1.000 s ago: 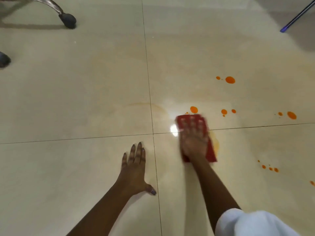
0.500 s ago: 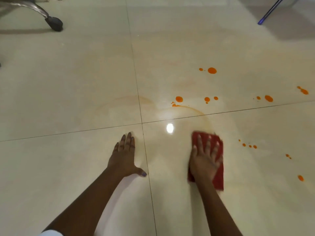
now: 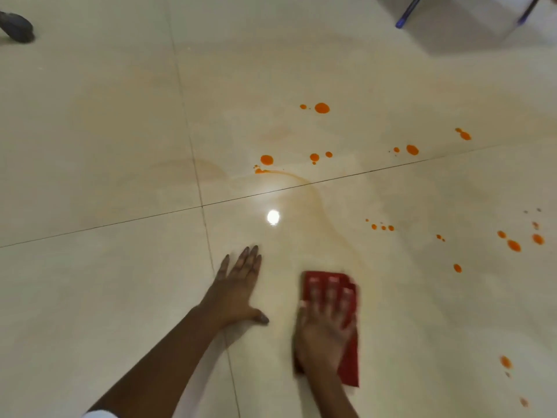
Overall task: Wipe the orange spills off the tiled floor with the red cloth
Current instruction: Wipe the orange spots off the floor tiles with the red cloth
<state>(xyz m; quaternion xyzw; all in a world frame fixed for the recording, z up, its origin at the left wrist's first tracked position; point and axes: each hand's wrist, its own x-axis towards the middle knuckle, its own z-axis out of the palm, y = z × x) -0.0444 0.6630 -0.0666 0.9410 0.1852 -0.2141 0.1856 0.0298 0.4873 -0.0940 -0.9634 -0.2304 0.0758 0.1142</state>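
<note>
Flat on top of cloth (image 3: 350, 367), near and right of centre: right hand (image 3: 324, 327), fingers (image 3: 333, 289) straight, slightly spread, pointing far, pressing the fabric rather than curled round it; outline blurred. Red cloth lying flat on floor (image 3: 90, 122), far edge just past the fingertips, right edge and near corner showing beside the wrist. Palm-down on bare tile just left of cloth, not touching it: left hand (image 3: 235, 294), fingers straight and close together, thumb out to the right toward the cloth, nothing held. At near edge, on left arm: white sleeve (image 3: 96, 414). Faint orange smear (image 3: 316, 194) curving from beyond the cloth, across the grout line, to a small blotch. Orange spills (image 3: 322, 108) as round drops, all apart from the cloth: three just beyond the grout line by the blotch; a pair farther off; two pairs far right; a row of tiny dots right of centre; larger drops toward the right edge; a few more near right. Bright glare spot (image 3: 273, 217) between the hands and the grout line. Far left corner: dark object (image 3: 16, 27), kind not clear. Far right: blue rods (image 3: 407, 13) over shadowed tile.
</note>
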